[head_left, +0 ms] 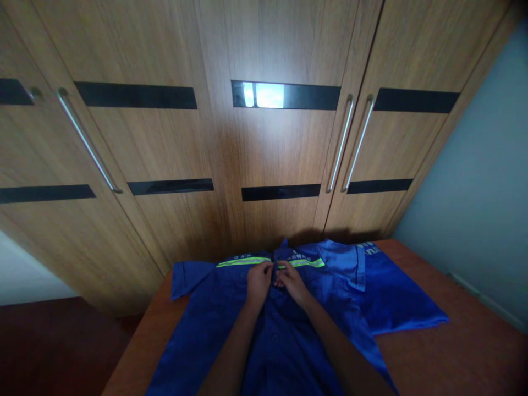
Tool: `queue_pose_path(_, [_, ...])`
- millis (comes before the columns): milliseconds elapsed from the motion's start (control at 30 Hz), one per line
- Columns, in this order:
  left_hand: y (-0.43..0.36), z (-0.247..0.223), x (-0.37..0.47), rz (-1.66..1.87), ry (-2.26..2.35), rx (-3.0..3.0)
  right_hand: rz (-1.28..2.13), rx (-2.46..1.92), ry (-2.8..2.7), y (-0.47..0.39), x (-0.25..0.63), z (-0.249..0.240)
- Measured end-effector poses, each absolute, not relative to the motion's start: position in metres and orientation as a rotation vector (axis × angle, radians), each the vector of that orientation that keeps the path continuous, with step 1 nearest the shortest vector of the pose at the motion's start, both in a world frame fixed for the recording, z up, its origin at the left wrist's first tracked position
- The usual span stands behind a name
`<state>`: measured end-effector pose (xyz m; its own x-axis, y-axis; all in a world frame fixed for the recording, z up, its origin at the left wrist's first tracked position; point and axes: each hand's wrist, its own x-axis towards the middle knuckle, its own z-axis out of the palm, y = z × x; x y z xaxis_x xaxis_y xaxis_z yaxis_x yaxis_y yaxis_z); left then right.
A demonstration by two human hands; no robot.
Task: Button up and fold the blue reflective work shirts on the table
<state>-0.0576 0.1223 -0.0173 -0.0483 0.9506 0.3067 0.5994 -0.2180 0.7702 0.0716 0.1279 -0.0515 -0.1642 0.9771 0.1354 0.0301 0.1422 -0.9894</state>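
On the reddish-brown tabletop (437, 363), a blue cloth work shirt (284, 355) is laid out front up. It is judged light, soft, easily creased, hardly slippery or fragile; best held by the thicker front edge (275, 270). There, at chest level, cloth appears pinched between thumb and fingers by the left hand (259, 281) and right hand (292, 281). Small round buttons (275, 337) are seen below.

Wardrobe (276, 143) beyond shirt (284, 324), free above.

Seemingly a home (wide wooden wardrobe (220, 148)).
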Motion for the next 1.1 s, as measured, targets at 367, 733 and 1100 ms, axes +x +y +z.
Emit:
queue_pose_path(367, [0.119, -0.006, -0.057, 1.1, 1.638, 1.783, 0.935, -1.17, -1.503, 0.127, 0.064, -0.054])
queue_pose_path(733, [0.13, -0.032, -0.061, 1.217, 1.541, 1.487, 0.739, -1.247, -1.618, 0.12, 0.061, -0.049])
queue_pose_path(1100, [0.13, -0.039, -0.064, 1.26, 1.436, 1.261, 0.697, -1.256, -1.61, 0.119, 0.061, -0.048])
